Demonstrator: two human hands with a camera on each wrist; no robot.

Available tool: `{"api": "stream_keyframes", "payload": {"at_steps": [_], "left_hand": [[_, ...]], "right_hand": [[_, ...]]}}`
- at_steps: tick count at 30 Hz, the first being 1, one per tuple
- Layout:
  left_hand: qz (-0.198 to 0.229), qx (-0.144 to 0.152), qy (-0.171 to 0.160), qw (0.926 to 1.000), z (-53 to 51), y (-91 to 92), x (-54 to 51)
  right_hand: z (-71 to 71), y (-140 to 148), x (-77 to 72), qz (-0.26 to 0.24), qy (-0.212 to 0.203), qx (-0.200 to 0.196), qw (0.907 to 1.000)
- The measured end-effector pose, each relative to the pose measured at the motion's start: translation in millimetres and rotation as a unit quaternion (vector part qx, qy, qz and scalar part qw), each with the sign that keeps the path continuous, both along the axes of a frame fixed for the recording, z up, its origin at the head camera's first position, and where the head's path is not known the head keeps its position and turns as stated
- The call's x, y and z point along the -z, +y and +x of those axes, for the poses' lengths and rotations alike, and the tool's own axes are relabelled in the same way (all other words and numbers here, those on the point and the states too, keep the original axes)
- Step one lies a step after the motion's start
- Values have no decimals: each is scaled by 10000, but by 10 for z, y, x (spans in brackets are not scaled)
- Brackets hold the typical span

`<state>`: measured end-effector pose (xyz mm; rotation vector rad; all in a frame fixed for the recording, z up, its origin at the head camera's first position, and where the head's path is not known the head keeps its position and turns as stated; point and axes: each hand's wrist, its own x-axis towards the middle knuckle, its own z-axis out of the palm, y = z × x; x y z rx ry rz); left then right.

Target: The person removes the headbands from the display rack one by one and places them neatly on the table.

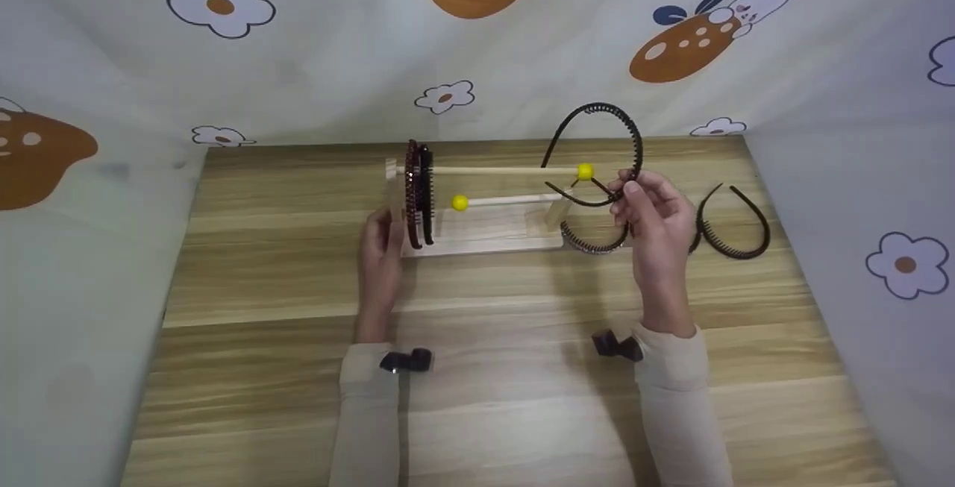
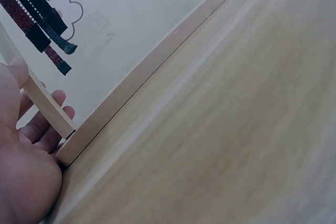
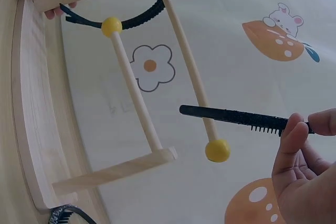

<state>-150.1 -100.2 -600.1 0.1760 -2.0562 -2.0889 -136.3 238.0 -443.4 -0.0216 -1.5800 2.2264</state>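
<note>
1. Pinching the toothed headband (image 1: 636,145) at its right side, thumb against fingertips, the right hand (image 1: 660,218) is raised above the table (image 1: 485,368), forearm reaching forward.
2. The left hand (image 1: 379,263) grips the left upright (image 2: 52,114) of the wooden stand (image 1: 485,247), thumb and fingers on opposite sides, palm low beside the base.
3. The toothed headband is at the upper rod's (image 1: 507,171) free end, near its yellow ball (image 1: 586,171). Its open ends point left; the right wrist view shows it edge-on, crossing the rod. Whether it encircles the rod cannot be told.
4. Hung headbands (image 1: 412,196) sit near the left upright, a long stretch of rod separating them from the ball. The lower rod (image 1: 515,200) points left.
5. Loose headbands (image 1: 746,254) lie right of the base, which runs roughly parallel to the table's back edge; broad tabletop extends in front.
</note>
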Motion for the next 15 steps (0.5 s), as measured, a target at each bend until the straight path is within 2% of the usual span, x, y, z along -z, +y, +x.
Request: {"api": "stream_keyframes", "payload": {"at_steps": [7,15], "left_hand": [[-60,-4,-29,10000,-3,0,4],[-97,-36,-109,9999,14,8,-25]], "right_hand": [[17,118,-3,60,62,187,9998],[54,265,25,704,137,289,9970]]}}
